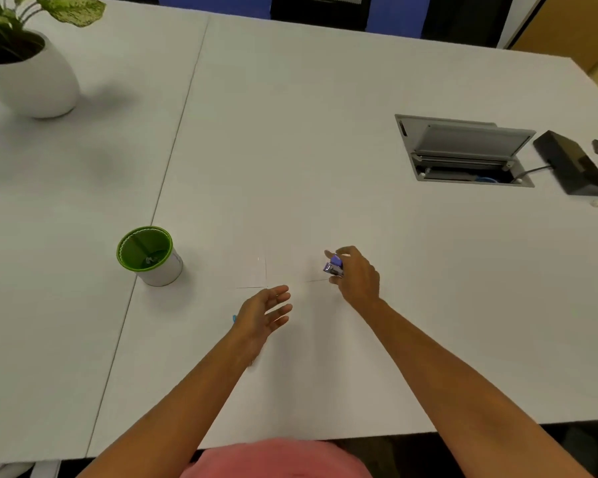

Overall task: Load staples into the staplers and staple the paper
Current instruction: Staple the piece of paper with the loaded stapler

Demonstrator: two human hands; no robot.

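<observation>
Purple stapler [334, 265] gripped between the thumb and curled fingers of the right hand [356, 277], over the white table [325, 98] just right of the faintly visible paper [252, 276]. Left hand [263, 315] is released, fingers straight and holding nothing, near the paper's front edge. Green-rimmed cup [149, 255] stands apart at left

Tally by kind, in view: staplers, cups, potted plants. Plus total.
Staplers: 1 (purple stapler, in the right hand)
Cups: 1 (green-rimmed cup)
Potted plants: 1
Total: 3
Blue bit beside the left hand: too hidden to identify.
</observation>
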